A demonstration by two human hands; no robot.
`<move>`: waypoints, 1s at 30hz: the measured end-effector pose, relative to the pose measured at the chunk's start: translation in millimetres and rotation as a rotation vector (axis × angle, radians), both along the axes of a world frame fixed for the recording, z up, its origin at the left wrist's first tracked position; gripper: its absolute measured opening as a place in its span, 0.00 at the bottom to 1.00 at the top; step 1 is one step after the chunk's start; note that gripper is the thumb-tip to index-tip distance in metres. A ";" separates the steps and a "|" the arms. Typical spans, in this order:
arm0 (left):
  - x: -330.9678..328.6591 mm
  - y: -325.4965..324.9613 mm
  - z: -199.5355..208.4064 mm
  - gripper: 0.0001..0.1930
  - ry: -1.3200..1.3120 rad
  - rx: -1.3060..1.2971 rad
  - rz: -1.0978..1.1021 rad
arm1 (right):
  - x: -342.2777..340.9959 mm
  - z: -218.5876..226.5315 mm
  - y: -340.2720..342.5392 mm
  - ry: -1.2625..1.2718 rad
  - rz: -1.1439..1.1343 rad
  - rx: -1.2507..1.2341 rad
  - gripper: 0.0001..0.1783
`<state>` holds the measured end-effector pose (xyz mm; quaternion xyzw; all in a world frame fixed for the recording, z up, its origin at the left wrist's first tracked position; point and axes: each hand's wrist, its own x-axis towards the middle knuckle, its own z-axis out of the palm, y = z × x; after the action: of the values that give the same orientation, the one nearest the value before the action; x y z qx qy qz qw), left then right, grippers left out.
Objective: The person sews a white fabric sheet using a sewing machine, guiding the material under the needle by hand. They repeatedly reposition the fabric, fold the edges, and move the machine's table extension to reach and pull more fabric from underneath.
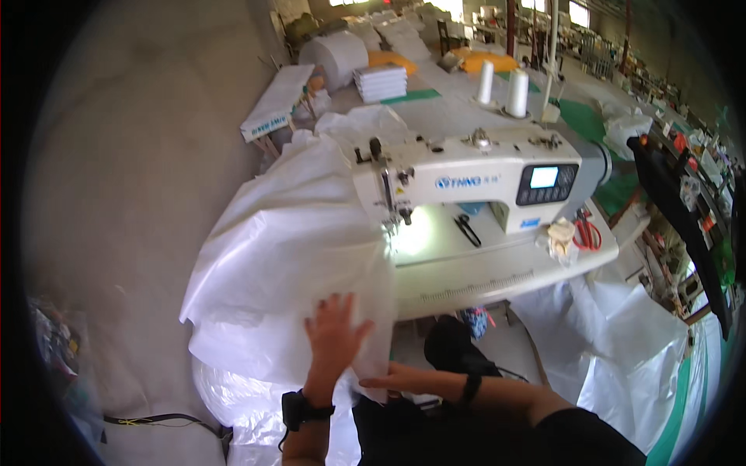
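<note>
A large white plastic sheet [272, 272] drapes over the left end of the sewing machine [466, 179] and hangs down toward me. Its right edge runs up to the presser foot [392, 225], where a lamp glows brightly. My left hand [334, 330] lies over the sheet, fingers spread, holding nothing. Lower down, my right hand [396, 378] is at the sheet's right edge, with the thumb on top and the other fingers mostly hidden; it appears to pinch that edge. Each wrist carries a black band.
Black thread snips [467, 231] lie on the machine bed, with red-handled scissors [587, 235] at its right end. Two white thread cones [516, 93] stand behind. More white sheeting [614, 334] hangs at the right. A wall [148, 194] rises at the left.
</note>
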<state>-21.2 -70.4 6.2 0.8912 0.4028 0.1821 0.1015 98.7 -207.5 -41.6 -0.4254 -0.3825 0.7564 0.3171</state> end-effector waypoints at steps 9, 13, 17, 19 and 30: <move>-34.6 74.9 -11.0 0.24 0.133 0.082 0.094 | 18.8 -81.1 31.1 -0.579 0.198 0.349 0.43; -30.0 103.5 -0.7 0.24 0.128 0.000 0.030 | -4.3 -64.3 56.2 -0.673 -0.087 0.603 0.42; -27.0 136.7 6.5 0.25 0.137 -0.061 -0.033 | -59.5 1.1 24.1 0.105 0.391 0.045 0.44; -23.8 150.9 6.4 0.25 0.165 -0.075 -0.051 | -80.5 22.4 -8.5 0.300 0.688 0.062 0.47; -14.0 63.3 36.0 0.22 -0.070 -0.027 -0.005 | -1.4 -5.2 -39.6 0.529 -0.386 -0.217 0.18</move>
<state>-35.2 -7.1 42.2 0.8838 0.3994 0.2074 0.1281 97.3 -247.0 -46.8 -0.3104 -0.1170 0.8029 0.4953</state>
